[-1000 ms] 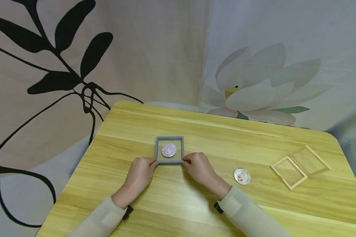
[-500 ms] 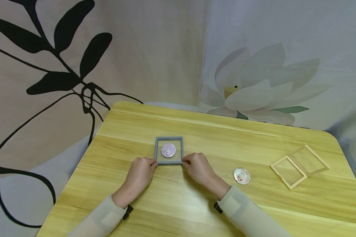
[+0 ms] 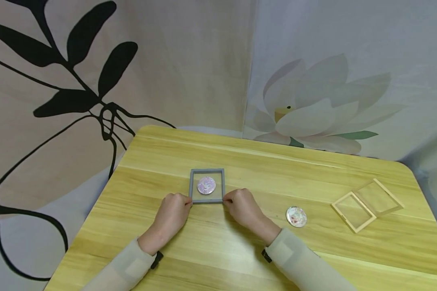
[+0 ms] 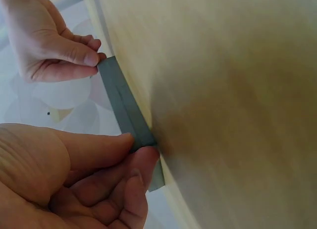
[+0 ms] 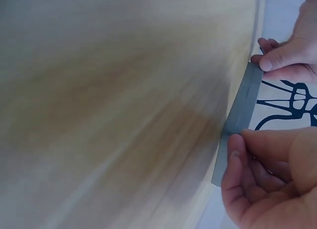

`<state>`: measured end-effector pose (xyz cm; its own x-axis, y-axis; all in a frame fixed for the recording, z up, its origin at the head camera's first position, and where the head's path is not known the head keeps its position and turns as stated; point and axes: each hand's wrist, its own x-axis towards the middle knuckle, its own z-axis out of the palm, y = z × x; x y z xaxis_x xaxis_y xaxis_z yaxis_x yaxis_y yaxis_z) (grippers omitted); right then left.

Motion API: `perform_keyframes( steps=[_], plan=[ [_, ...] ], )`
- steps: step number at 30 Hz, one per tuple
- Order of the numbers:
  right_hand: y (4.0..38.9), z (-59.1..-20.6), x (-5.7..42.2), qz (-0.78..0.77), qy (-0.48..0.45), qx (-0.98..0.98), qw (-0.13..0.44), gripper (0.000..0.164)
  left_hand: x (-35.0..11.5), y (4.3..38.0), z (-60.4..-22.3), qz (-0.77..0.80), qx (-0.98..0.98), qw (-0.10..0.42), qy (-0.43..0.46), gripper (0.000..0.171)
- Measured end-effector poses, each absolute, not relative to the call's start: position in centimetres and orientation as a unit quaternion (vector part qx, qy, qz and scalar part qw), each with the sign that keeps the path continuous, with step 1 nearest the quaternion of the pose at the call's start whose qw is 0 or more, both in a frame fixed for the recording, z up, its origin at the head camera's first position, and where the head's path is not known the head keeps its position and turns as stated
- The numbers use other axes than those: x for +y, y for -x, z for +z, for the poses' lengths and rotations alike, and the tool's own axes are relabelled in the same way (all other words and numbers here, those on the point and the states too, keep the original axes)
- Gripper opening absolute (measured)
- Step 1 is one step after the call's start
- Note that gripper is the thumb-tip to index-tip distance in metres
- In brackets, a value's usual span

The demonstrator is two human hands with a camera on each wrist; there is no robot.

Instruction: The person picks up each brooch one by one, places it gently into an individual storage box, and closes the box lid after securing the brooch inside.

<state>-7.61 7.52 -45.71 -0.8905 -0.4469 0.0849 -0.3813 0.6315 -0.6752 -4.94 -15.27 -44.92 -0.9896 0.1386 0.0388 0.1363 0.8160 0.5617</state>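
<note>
A grey square display frame (image 3: 223, 182) lies on the wooden table in the head view, its clear middle bearing a round pink-lilac badge (image 3: 206, 185). At its near left corner my left hand (image 3: 172, 216) pinches the rim between thumb and forefinger. My right hand (image 3: 245, 208) pinches the near right corner in the same way. Both wrist views show the frame's thin grey edge (image 4: 124, 102) with fingers at its two ends. The other fingers of each hand are curled in beneath.
A second round badge (image 3: 296, 217) with a pale, reddish picture lies to the right of my right hand. Farther right, a light wood-coloured frame (image 3: 354, 211) lies unfolded in two halves. Behind the table (image 3: 262, 161) hangs a printed curtain (image 3: 204, 60).
Hardly anything differs. Both hands keep their pinch on the grey display frame, and the badge stays in the middle. The whole head view has shifted very slightly.
</note>
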Motion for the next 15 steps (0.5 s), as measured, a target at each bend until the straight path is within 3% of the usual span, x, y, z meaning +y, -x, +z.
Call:
perform_keyframes(
  steps=[15],
  plan=[
    [7.71, -46.38, 7.62, -0.354, 0.253, 0.900, 0.021, 0.014, -15.18, 5.19, -44.64, 0.283, 0.956, 0.023, -0.072, 0.008]
  ],
)
